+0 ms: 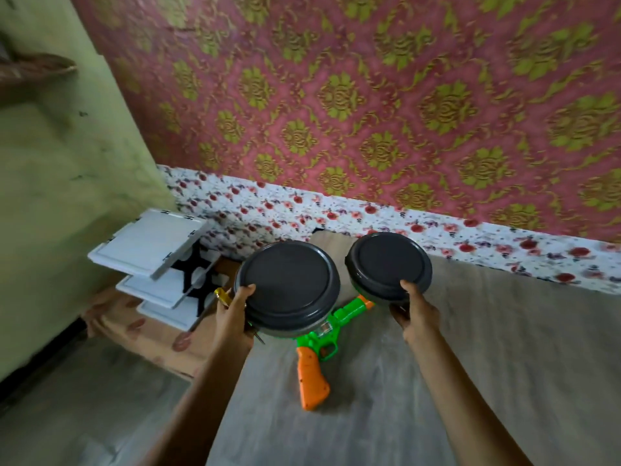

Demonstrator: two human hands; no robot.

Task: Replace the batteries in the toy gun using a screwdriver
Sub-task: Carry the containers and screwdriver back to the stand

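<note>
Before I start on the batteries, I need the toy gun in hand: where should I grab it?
Take the toy gun by its orange handle, from the near side. The handle lies bare on the cloth, pointing toward you, while the dark round containers hide the barrel end.

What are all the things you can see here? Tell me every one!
round containers: 2, dark grey lids, held up above the bed, one in each hand
toy gun: 1, green with orange grip, lying on the bed below the containers
screwdriver: 1, yellow handle, behind the left hand, mostly hidden
bed cover: 1, grey-beige, underneath everything
flowered sheet: 1, white with red flowers, along the wall
wallpaper: pink with green-gold pattern, behind
white shelf rack: 1, white with black frame, left, tilted
hands: 2, left hand on the bigger container, right hand on the smaller container
</note>
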